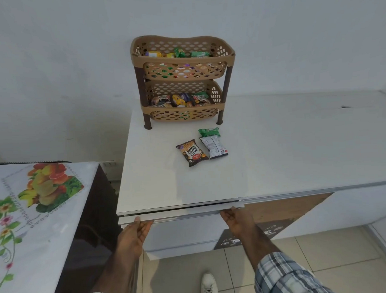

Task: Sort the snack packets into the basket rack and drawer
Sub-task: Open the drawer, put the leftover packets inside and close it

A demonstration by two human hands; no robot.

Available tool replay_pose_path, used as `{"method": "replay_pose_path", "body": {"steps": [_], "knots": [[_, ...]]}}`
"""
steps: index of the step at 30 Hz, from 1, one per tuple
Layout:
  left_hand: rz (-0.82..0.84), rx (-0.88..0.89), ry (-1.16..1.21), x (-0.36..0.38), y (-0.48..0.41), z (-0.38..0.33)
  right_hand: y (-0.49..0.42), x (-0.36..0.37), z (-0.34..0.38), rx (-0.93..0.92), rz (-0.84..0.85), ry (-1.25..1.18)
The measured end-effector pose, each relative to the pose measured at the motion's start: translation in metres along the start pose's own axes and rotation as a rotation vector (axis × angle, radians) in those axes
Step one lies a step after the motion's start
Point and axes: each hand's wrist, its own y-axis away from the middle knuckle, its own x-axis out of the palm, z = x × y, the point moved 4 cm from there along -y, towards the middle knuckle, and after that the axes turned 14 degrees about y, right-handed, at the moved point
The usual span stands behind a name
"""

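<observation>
Surface (277, 164): sound. Drawer (182, 233) below it barely ajar — left grip (136, 230) and right grip (237, 222) both apart, fingertips on its lip; an uneven pull could jam it. Basket rack (184, 80) at rear, tiers stocked. Three snack pkts (192, 152) loose mid-surface — a jolt may shift them.

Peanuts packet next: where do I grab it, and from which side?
Pinch the peanuts packet at its near crimped end, coming from above and the front-left. It lies flat on the counter, and the white packet sits close on its right, so that side likely leaves fingers little room.
</observation>
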Motion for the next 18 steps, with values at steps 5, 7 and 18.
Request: {"method": "replay_pose_path", "body": {"steps": [5, 7, 18], "knots": [[0.005, -0.024, 0.003, -0.005, 0.005, -0.001, 0.004, -0.003, -0.003, 0.0, -0.015, 0.005], [0.008, -0.026, 0.006, -0.006, 0.005, -0.001, 0.005, -0.003, -0.003, -0.006, -0.012, 0.003], [0.004, -0.059, 0.02, -0.014, 0.004, -0.001, 0.005, -0.005, -0.008, -0.026, -0.042, 0.02]]}}
